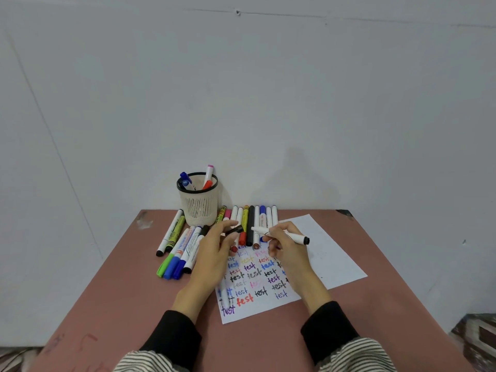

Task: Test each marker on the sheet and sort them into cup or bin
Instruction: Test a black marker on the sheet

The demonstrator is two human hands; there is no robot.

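On the reddish-brown surface (pixel 268 345), a white sheet of paper (pixel 330 261) is lying under both hands, its near part filling with the word "test" in black, blue, red, purple, pink and yellow ink. Above the sheet, the right hand (pixel 287 245) is gripping a white marker with a black end (pixel 295 237), its fingers curling round the barrel and its uncapped tip pointing left toward the other hand. The left hand (pixel 212 251) is pinching a black cap (pixel 234 230) between thumb and fingertips, just beside that tip; whether cap and tip are touching cannot be told. The two hands are sitting close together, each clamped on its own piece.

Behind them, a row of capped markers (pixel 251 224) is lying side by side along the far edge of the surface, touching the sheet's far end. To the left, a second loose group of markers (pixel 179 251), with green, blue and black caps, is resting near a cream slotted plastic cup with a black rim (pixel 199 208). Three or so markers are standing inside that cup, blue, red and pink ends showing. Black sleeves over striped cuffs are covering both forearms.
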